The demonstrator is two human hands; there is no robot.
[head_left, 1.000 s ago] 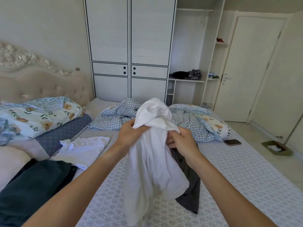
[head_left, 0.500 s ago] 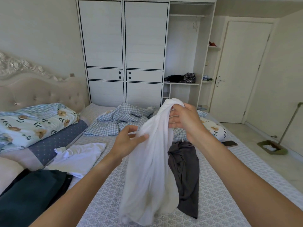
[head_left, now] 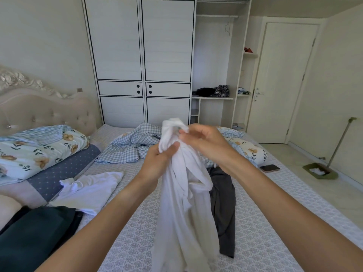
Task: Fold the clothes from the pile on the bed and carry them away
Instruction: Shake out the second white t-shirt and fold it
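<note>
A white garment (head_left: pixel 184 209) hangs bunched in front of me above the bed (head_left: pixel 265 222). My left hand (head_left: pixel 159 163) grips it just below its top, thumb pressed into the cloth. My right hand (head_left: pixel 204 142) pinches the top edge between its fingertips. Behind the hanging cloth a dark grey garment (head_left: pixel 224 203) lies flat on the mattress. A second white garment (head_left: pixel 90 189) lies to the left, and a dark green garment (head_left: pixel 33 238) sits at the lower left corner.
A checked blue duvet (head_left: pixel 133 146) is heaped at the far side of the bed, floral pillows (head_left: pixel 37 150) lie by the headboard. A phone (head_left: pixel 270 168) rests near the bed's right edge. A dustpan (head_left: pixel 319 171) stands on the floor. The wardrobe (head_left: pixel 141 55) has open shelves beside a closed door.
My left hand has risen and taken hold of the white garment just under my right hand. The right hand shifted to a fingertip pinch on the top edge. The view tilted slightly.
</note>
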